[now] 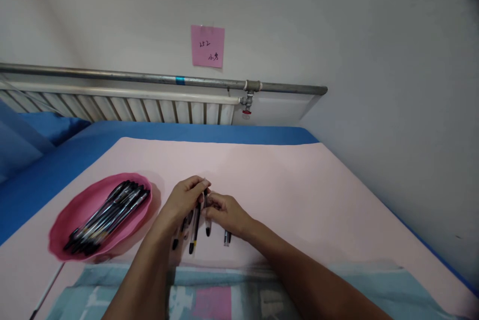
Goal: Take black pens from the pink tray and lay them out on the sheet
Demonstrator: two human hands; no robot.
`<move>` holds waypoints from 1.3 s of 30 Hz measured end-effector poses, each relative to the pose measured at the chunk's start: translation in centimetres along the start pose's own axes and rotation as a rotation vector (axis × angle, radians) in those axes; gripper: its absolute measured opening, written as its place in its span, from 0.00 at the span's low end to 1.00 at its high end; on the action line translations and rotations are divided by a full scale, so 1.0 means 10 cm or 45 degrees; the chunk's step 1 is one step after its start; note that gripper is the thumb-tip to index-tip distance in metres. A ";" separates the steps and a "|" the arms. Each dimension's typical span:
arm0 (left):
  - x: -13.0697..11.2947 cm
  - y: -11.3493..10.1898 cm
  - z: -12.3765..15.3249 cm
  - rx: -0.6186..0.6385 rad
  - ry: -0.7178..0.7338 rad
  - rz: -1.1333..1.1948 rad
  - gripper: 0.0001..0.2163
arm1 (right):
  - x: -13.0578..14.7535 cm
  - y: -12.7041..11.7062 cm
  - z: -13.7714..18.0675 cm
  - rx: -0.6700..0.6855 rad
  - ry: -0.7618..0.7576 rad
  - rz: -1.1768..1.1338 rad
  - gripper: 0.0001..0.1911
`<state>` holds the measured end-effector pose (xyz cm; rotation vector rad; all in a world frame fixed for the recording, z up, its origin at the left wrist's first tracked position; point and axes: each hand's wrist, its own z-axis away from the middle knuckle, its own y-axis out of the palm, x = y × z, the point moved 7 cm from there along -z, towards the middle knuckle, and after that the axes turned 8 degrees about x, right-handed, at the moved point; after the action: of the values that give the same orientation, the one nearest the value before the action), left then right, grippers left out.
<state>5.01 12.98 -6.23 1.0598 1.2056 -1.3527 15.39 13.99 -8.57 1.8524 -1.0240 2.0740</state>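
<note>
Both my hands meet over the pink sheet (299, 185) in the middle of the view. My left hand (183, 200) is closed in a pinch on the top of a black pen (194, 233) that points toward me. My right hand (224, 213) is closed around another pen (207, 223), and the tip of one more pen (226, 238) shows below its fingers. Further pens (175, 240) lie under my left hand on the sheet. To the left, a pink oval tray (71, 215) holds several black pens (107, 215).
The pink sheet covers a blue bed (224, 133). A patterned blue-green cloth (224, 295) lies at the near edge. A radiator (130, 108) and a metal pipe (149, 78) run along the white wall, with a pink note (207, 46) above. A blue pillow (22, 135) sits far left.
</note>
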 end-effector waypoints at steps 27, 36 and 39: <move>-0.03 -0.09 0.01 -0.170 -0.025 0.048 0.13 | -0.05 0.01 0.00 -0.003 0.069 0.188 0.05; -0.05 -0.18 0.03 -0.312 0.060 0.067 0.13 | -0.04 0.03 0.01 -0.012 0.066 0.303 0.08; -0.05 -0.21 0.05 -0.344 0.073 0.095 0.14 | -0.01 0.04 0.02 -0.003 0.083 0.350 0.08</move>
<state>2.99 12.58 -5.39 0.9449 1.3353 -1.0731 15.37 13.61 -8.81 1.7125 -1.3279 2.2623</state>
